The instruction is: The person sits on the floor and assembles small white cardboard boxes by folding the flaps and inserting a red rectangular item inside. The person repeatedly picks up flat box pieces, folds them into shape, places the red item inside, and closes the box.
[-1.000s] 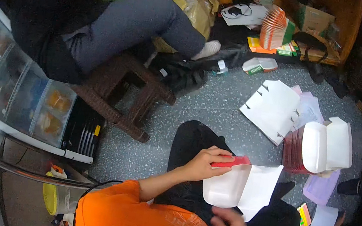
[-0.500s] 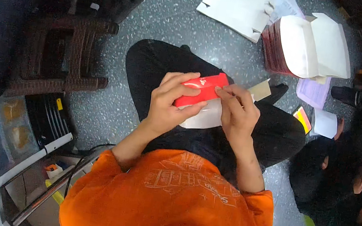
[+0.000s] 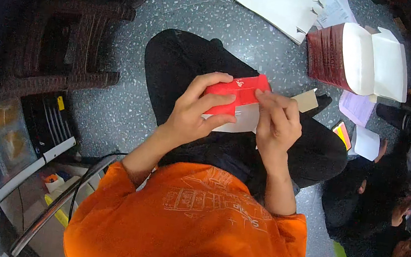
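Note:
A red cardboard box (image 3: 245,96) with a white inside is held over my crossed legs, partly folded, its white panel hanging toward me. My left hand (image 3: 194,106) wraps round its left part, fingers on the red face and thumb along the near edge. At the right end, my right hand (image 3: 278,122) pinches the edge of the red panel between thumb and fingers. A pale cardboard flap (image 3: 305,100) sticks out past my right hand; whether it belongs to the same box is hidden.
Nested dark-red and white boxes (image 3: 325,58) stand on the speckled floor at the far right, beside flat white card sheets (image 3: 277,3). Brown stools (image 3: 83,41) are at left. Another person in dark clothes (image 3: 362,216) sits at right, near a white sheet (image 3: 367,142).
The red box has shifted slightly up and right, with both hands still on it. My right fingers now bend closer over the box's right edge. The view has moved a little.

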`<control>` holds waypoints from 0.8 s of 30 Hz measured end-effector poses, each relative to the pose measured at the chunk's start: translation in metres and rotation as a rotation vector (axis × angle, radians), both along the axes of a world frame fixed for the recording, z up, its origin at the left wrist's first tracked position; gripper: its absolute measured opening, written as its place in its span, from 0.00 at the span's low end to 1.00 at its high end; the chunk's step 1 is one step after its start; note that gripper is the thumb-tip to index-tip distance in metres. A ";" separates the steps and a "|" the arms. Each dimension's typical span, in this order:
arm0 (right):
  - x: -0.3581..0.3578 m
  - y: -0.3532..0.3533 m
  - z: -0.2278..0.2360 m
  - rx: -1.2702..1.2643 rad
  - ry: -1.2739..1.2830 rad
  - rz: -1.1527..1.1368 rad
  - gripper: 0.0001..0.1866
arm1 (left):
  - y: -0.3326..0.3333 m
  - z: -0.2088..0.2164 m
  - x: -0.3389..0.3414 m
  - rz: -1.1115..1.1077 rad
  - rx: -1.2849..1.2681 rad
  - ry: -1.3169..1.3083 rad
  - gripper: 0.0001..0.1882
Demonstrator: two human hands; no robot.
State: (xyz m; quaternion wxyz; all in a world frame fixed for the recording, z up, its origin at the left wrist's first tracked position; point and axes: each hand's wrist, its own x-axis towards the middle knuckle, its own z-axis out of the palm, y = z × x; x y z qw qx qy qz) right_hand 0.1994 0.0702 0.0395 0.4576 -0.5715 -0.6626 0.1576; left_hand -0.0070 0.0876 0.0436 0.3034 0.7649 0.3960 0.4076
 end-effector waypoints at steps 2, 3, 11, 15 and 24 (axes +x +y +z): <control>-0.002 -0.004 0.001 -0.053 0.002 0.028 0.15 | -0.003 -0.003 0.002 0.051 -0.024 -0.021 0.23; -0.003 -0.006 -0.003 -0.047 -0.006 0.041 0.15 | -0.004 -0.004 0.002 0.078 -0.042 -0.028 0.22; 0.001 -0.001 -0.007 -0.033 0.015 -0.012 0.12 | -0.004 -0.012 0.011 0.060 -0.078 -0.075 0.21; 0.001 0.003 -0.011 -0.082 0.126 0.016 0.13 | -0.004 -0.008 0.015 0.084 -0.093 0.063 0.21; -0.056 0.056 0.028 0.117 0.403 0.234 0.11 | 0.022 0.015 -0.007 0.347 -0.261 -0.166 0.25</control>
